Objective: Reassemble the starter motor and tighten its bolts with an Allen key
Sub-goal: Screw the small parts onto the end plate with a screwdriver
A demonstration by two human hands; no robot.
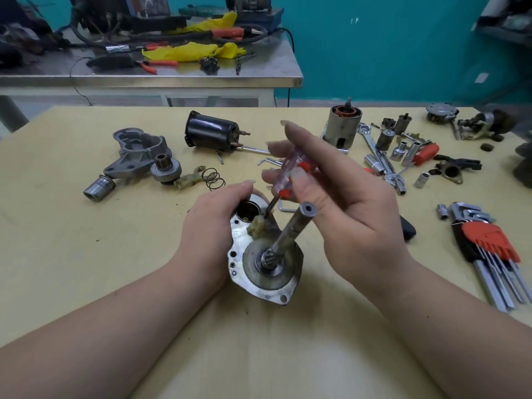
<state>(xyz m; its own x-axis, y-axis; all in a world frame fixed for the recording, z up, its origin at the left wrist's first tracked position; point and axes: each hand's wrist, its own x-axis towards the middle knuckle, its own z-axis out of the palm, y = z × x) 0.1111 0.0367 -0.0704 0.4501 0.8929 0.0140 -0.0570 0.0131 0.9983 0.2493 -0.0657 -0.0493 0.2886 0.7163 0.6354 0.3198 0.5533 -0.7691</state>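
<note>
A: What are the fingers doing?

B: The right hand (339, 203), right of centre, pinches a clear-handled screwdriver (290, 175) between thumb and lower fingers; its upper fingers (290, 128) are stretched out and blurred. The blade slants down to the left, its tip at a pale plastic piece (257, 226) on the plate (236, 240).

A: And the left?

B: The left hand (213, 223), at centre, curls round the plate's left edge, thumb lying over the top rim beside a round dark opening (247, 210).

A: Where is the motor itself?

B: In pieces. The plate stands at lower centre on the counter (86, 269), with a shaft (290, 234) rising from a round disc (270, 269) toward the right hand. The black housing (211, 133) lies on its side at upper centre. The grey nose casting (138, 151) is at upper left, with the pinion gear (165, 169) touching it and a socket (99, 191) just below. A fork lever (188, 180) and a spring (213, 178) lie between those and the left hand. The armature (344, 122) stands upright behind the right hand.

A: The Allen keys?

B: A set in a red holder (489, 246) sits at the right edge, untouched. Loose keys (269, 161) lie behind the screwdriver, another (286, 208) just by the shaft. Sockets and spanners (400, 156) are scattered at upper right.

A: Beyond that?

B: A steel bench (178, 79) at the top, carrying cables, pliers and yellow cloth (190, 50).
</note>
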